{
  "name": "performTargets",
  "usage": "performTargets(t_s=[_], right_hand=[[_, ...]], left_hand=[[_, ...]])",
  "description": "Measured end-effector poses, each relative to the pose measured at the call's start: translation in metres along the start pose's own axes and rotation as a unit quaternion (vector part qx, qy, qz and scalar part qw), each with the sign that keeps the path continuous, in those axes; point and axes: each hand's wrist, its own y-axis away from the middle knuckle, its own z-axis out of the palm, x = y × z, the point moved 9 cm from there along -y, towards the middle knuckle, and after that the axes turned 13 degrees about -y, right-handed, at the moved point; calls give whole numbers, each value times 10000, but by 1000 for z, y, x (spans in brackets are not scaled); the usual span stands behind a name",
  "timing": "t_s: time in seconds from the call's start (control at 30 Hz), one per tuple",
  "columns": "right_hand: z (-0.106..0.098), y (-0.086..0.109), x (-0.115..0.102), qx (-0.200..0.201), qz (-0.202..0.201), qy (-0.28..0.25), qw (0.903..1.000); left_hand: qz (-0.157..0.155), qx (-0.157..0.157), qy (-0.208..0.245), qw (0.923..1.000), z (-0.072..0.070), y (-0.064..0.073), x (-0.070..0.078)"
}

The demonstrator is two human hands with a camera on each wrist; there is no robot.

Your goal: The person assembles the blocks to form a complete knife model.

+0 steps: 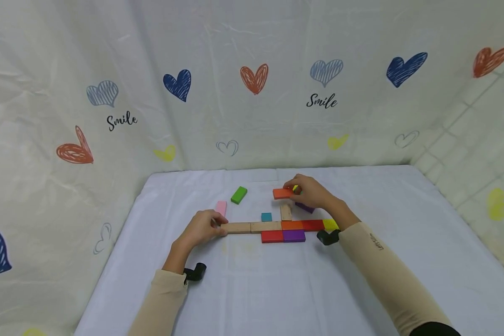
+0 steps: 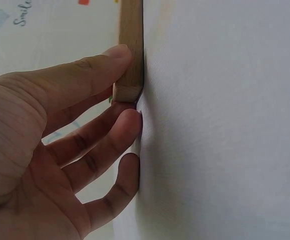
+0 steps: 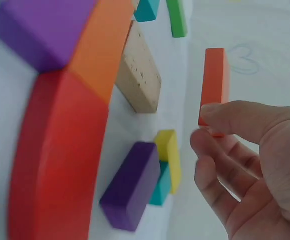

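The right grip (image 1: 312, 191) pinches an orange-red block (image 1: 281, 193) by its right end, thumb on one side and fingers on the other. Most of the block's length sticks out leftward from the fingertips. It is raised above the desk (image 1: 243, 289), towards the middle of the far edge. The block is a plain, straight-edged, flat oblong with an even colour and a smooth finish.

The left grip (image 1: 201, 228), on the side of the desk's left edge, pinches the left end of a bare wooden block (image 1: 238, 227), which is pale brown with visible grain. That block begins a row running towards the right edge: next come a second wooden block (image 1: 265, 227), an orange block (image 1: 291, 225), a red block (image 1: 312, 225) and a yellow block (image 1: 330, 224). Another red block (image 1: 272, 236) and a purple block (image 1: 294, 235) lie against the row's near side.

Between row and far edge lie a green block (image 1: 239, 195), a pink block (image 1: 221, 206), a teal block (image 1: 266, 217) and a dark purple block (image 3: 129, 185).
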Motion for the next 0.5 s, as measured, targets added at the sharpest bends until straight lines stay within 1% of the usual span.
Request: performTargets(t_s=[0.17,0.37,0.5], right_hand=[[-6,32,3,-4,-1,-229,9997],[-9,74,19,-30,76,-493,9988],[-9,101,30,25,44,-453,9990]], left_hand=[[-30,7,-62,10000,0,0,-2],[-64,38,-74,9999,0,1,-3],[-41,13,-33,10000,0,0,-1]])
